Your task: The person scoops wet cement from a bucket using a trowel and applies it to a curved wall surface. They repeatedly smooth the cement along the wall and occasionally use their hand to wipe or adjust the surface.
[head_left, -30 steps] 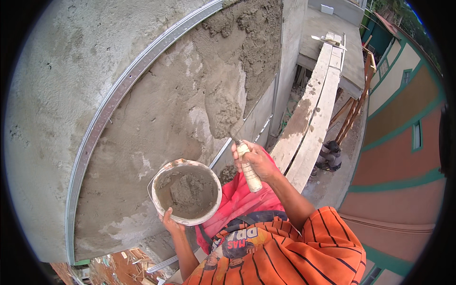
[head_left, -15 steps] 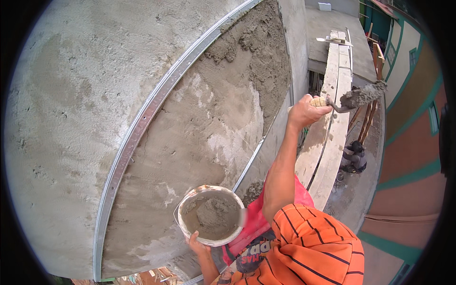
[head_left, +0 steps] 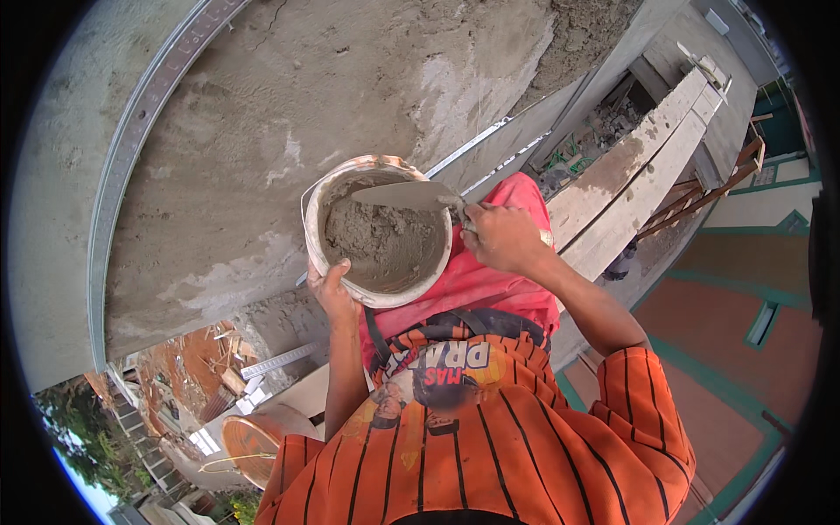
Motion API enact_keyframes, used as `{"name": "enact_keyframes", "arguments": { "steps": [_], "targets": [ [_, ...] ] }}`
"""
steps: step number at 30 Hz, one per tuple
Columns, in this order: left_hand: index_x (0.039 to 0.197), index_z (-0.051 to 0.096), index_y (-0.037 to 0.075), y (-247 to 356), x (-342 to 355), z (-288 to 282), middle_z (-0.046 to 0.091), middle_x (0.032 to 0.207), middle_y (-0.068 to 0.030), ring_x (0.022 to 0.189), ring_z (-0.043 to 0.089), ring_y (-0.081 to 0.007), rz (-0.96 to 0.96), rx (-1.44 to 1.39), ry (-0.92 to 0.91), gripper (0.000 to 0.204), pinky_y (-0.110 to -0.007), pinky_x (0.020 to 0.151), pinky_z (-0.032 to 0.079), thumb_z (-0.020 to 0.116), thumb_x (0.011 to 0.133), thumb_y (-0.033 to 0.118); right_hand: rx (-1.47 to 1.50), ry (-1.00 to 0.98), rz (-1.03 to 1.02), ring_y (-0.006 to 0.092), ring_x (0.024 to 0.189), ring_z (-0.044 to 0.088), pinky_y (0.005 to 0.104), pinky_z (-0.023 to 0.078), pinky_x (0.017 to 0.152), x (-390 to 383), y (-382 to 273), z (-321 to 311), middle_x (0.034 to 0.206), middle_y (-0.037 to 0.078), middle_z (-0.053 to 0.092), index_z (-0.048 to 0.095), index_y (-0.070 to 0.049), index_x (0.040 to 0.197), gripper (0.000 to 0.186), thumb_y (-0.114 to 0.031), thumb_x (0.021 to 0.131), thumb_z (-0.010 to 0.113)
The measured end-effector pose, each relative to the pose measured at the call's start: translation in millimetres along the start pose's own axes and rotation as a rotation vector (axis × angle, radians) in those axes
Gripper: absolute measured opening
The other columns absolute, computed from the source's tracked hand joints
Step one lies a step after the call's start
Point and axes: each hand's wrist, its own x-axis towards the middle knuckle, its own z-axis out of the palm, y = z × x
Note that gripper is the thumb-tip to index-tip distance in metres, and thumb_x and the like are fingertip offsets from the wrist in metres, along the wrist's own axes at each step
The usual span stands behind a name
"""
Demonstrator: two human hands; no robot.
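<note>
In front of my body hangs a white bucket (head_left: 385, 299) with grey wet mortar (head_left: 372, 241) inside. My left hand (head_left: 335, 293) is closed on its near left rim, thumb over the edge. My right hand (head_left: 507, 236) grips the handle of a trowel (head_left: 398, 194) from the right, the handle mostly hidden by the fingers. The trowel's blade reaches across the bucket mouth, just over the mortar, and its face shows no heap of mortar. Beyond the bucket stands a partly plastered wall (head_left: 227, 175), with rough fresh mortar at its upper right.
A perforated metal strip (head_left: 131, 131) curves down the wall at left. Long wooden planks (head_left: 612, 175) run along the right, above a lower level. Another bucket (head_left: 249, 446), tan-coloured, stands at lower left near wood scraps. A painted building wall (head_left: 700, 332) lies far right.
My right hand has brought the trowel from the upper right down to the bucket; the mortar heaped on it is gone. My view has turned, and the bucket sits higher in it.
</note>
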Motion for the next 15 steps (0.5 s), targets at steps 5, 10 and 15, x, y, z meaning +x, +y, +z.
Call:
{"name": "enact_keyframes", "arguments": {
  "steps": [5, 10, 15],
  "targets": [
    [0.129, 0.051, -0.010, -18, -15, 26, 0.055, 0.130, -0.0175, 0.122, 0.052, -0.0257, -0.023, 0.249, -0.174, 0.063, -0.036, 0.105, 0.037, 0.058, 0.067, -0.001, -0.377, -0.190, 0.080, 0.0400, 0.079, 0.067, 0.0484, 0.053, 0.070, 15, 10, -4, 0.081, 0.022, 0.067, 0.064, 0.003, 0.089, 0.027, -0.022, 0.082, 0.056],
    [0.125, 0.054, -0.012, -25, -16, 31, 0.052, 0.134, -0.0205, 0.132, 0.043, -0.0291, 0.127, 0.462, -0.299, 0.062, -0.037, 0.112, 0.026, 0.059, 0.066, 0.004, 0.021, -0.555, -0.063, 0.0401, 0.083, 0.067, 0.0462, 0.054, 0.077, 0, -31, 59, 0.084, 0.026, 0.067, 0.068, 0.006, 0.087, 0.031, -0.021, 0.079, 0.057],
    [0.134, 0.044, -0.009, 1, -12, 10, 0.056, 0.126, -0.0147, 0.115, 0.056, -0.0234, 0.028, 0.093, -0.162, 0.069, -0.033, 0.101, 0.040, 0.055, 0.066, -0.002, 0.533, -0.445, 0.017, 0.0408, 0.084, 0.066, 0.0452, 0.052, 0.078, -14, -47, 82, 0.085, 0.028, 0.065, 0.066, 0.006, 0.091, 0.036, -0.027, 0.077, 0.062]
  ]
}}
